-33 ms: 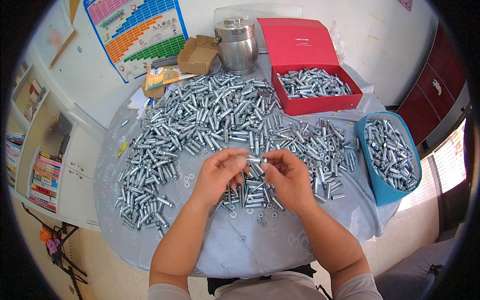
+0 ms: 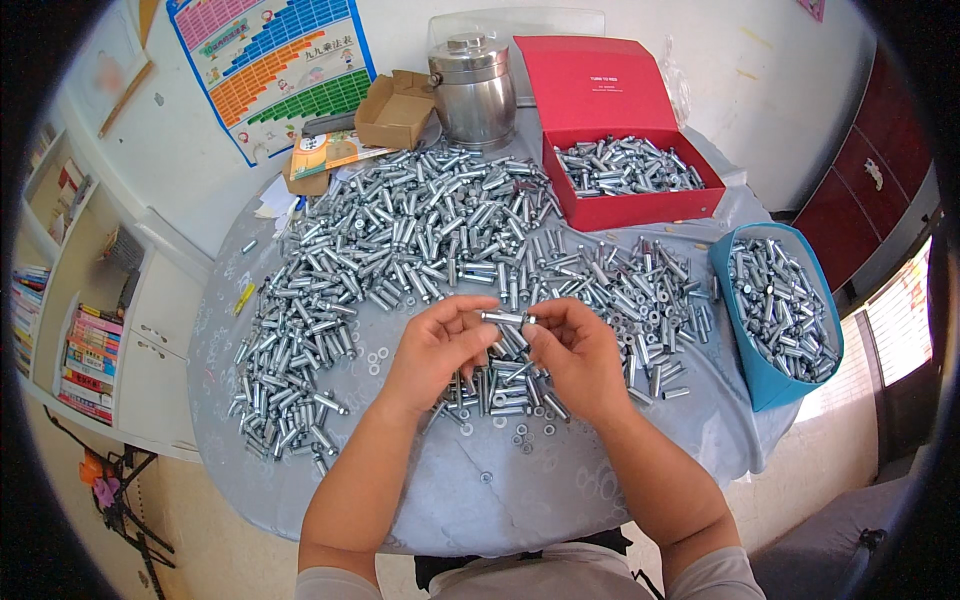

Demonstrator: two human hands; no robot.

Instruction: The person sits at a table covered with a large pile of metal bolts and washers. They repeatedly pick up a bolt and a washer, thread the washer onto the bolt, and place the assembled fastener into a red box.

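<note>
A silver expansion bolt (image 2: 505, 318) lies level between my two hands above the table. My right hand (image 2: 575, 350) pinches its right end between thumb and forefinger. My left hand (image 2: 440, 350) is curled around the other end, thumb below and forefinger above. Under and behind my hands spreads a large heap of similar expansion bolts (image 2: 420, 220), with more bolts and loose washers (image 2: 522, 430) close to my wrists. The lower fingers of both hands partly hide the bolts beneath.
An open red box (image 2: 640, 208) full of bolts stands at the back right; a teal bin (image 2: 765, 370) of bolts sits at the right edge. Behind the heap are a steel pot (image 2: 475, 100) and a small cardboard box (image 2: 395, 115). A grey cloth (image 2: 440, 510) covers the round table.
My left thumb and fingers have shifted slightly, and more of the bolt's left end shows between them. My right hand has barely moved.
</note>
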